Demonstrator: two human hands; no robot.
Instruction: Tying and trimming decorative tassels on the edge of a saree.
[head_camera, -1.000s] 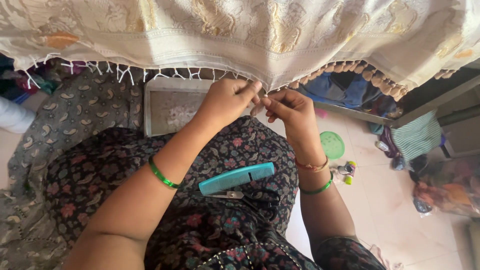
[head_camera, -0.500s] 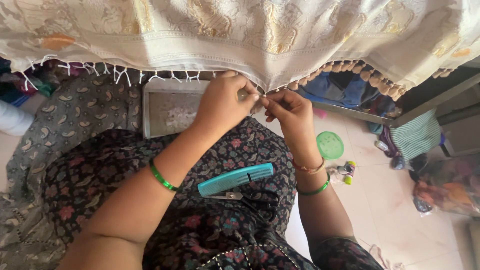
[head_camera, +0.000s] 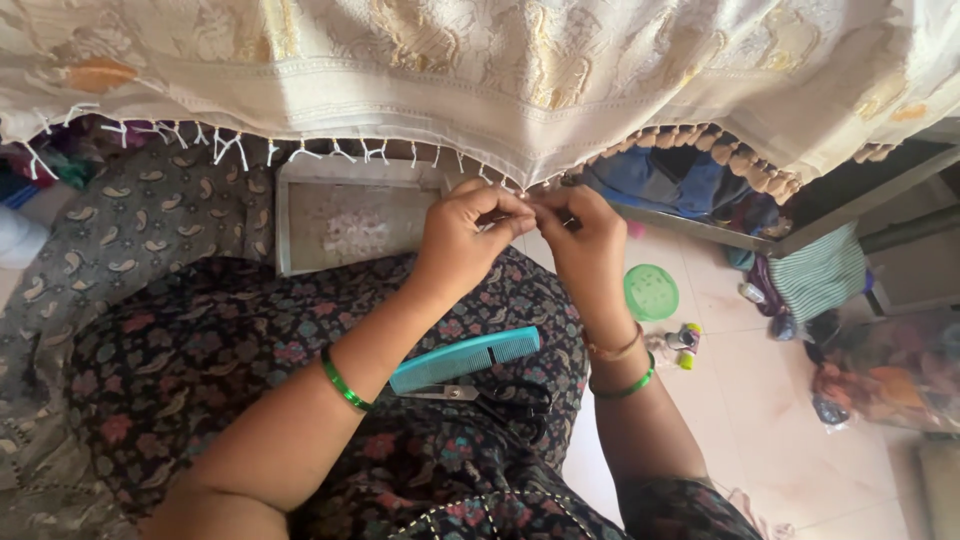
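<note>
Left hand: fingers pinched on the cloth's fringe.
Right hand: pinching the same fringe, touching the left.
Cloth: cream, hanging across the far side.
Lap: teal comb, scissors just near it.

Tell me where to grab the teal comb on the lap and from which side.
Grip the teal comb by its plain spine, at the end nearer the left arm. It lies flat on the lap with its teeth mostly at the far right end, and scissors lie just beneath it, so come down from above, probably pinching across the spine.
</note>
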